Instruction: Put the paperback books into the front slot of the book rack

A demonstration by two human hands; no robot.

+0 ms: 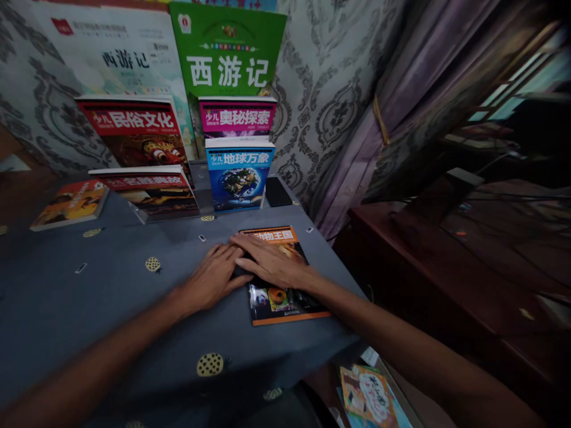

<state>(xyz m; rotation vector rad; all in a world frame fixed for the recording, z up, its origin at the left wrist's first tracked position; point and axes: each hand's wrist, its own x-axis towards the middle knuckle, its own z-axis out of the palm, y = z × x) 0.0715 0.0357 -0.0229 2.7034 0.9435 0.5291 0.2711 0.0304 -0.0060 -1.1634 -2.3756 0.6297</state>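
Note:
A black book with orange edges and animal pictures (285, 306) lies flat on the cloth-covered table. Across its upper part rests my right hand (272, 261), fingers stretched out toward the book's left edge. My left hand (216, 276) lies beside that edge, its thumb reaching onto the cover and its fingertips meeting those of my right hand. Both hands look flat and grip nothing. Beyond them a blue book with a globe (238, 181) stands upright, with a magenta book (236, 116) and a large green book (229, 50) behind it.
Two red-topped books (156, 193) stand in a holder at left, before a tall pale book (120, 59). An orange book (71, 202) lies far left. A dark flat object (277, 192) lies near the wall. Right are a purple curtain (361, 160) and brown furniture (428, 267).

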